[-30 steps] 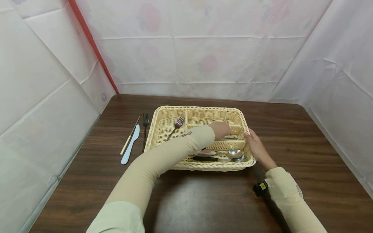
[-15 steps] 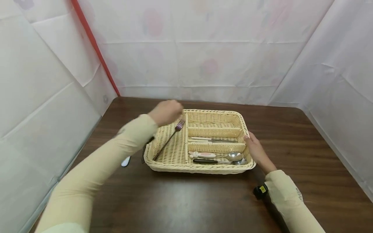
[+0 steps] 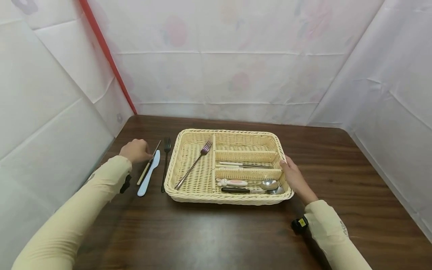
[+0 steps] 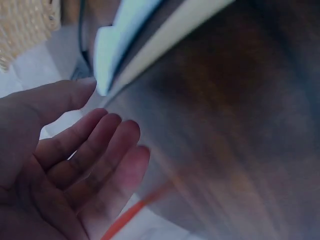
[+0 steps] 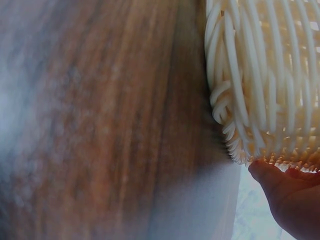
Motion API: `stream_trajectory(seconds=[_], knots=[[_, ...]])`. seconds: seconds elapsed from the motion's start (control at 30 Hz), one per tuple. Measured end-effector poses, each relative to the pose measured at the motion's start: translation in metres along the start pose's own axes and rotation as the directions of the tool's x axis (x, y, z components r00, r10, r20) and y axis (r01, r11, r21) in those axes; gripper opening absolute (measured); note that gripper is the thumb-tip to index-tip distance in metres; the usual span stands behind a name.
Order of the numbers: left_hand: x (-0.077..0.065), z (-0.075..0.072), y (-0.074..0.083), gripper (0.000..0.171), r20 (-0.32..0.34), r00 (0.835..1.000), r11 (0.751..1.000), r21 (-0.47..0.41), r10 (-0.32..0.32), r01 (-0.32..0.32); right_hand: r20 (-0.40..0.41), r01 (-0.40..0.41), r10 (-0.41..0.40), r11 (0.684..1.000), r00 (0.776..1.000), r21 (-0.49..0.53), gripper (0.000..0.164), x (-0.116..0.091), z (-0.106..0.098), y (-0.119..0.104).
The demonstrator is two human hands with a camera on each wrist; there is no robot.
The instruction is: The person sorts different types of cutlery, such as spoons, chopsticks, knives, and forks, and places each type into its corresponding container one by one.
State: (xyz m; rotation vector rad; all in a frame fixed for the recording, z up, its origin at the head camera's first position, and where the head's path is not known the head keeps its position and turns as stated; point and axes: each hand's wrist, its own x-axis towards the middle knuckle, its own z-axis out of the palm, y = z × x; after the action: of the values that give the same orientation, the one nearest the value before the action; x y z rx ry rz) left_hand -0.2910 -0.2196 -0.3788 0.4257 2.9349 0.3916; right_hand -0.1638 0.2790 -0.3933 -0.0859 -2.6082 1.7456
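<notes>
My left hand (image 3: 135,150) is at the left of the table, fingertips right at a cream-handled chopstick (image 3: 143,175) with a dark tip. In the left wrist view the thumb and fingers (image 4: 131,131) stand apart with nothing between them, close to the chopstick and a light blue knife (image 4: 104,60). A black fork (image 3: 167,146) lies between the knife and the wicker basket (image 3: 229,201). With my right hand (image 3: 295,178) I grip the basket's right rim, thumb over the edge. Inside the left compartment lies a purple fork (image 3: 204,148).
The basket's middle compartment holds chopsticks (image 3: 233,164). In its front compartment lie a rabbit-handled spoon (image 3: 233,183) and a black-handled spoon (image 3: 236,190). White sheets (image 3: 216,82) hang behind and beside the brown table (image 3: 216,232).
My left hand has come out of the basket's middle compartment and moved left to the loose cutlery. Chopsticks now show in that compartment. The right hand stays on the rim.
</notes>
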Motion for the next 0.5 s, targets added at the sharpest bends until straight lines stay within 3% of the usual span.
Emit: stream_trajectory(seconds=[0.13, 0.33, 0.5], knots=[[-0.003, 0.006, -0.006, 0.017, 0.05, 0.998, 0.998, -0.056, -0.024, 0.027, -0.006, -0.006, 0.006, 1.0, 1.0, 0.002, 0.051, 0.0, 0.001, 0.002], [-0.002, 0.009, -0.006, 0.035, 0.066, 0.996, 0.995, -0.075, -0.056, 0.061, -0.002, -0.011, 0.011, 1.0, 1.0, 0.013, 0.052, 0.002, 0.002, 0.003], [0.004, 0.012, 0.0, 0.028, 0.063, 0.993, 0.991, -0.084, -0.104, 0.109, -0.014, -0.016, 0.016, 1.0, 1.0, 0.014, 0.051, 0.003, 0.001, 0.005]])
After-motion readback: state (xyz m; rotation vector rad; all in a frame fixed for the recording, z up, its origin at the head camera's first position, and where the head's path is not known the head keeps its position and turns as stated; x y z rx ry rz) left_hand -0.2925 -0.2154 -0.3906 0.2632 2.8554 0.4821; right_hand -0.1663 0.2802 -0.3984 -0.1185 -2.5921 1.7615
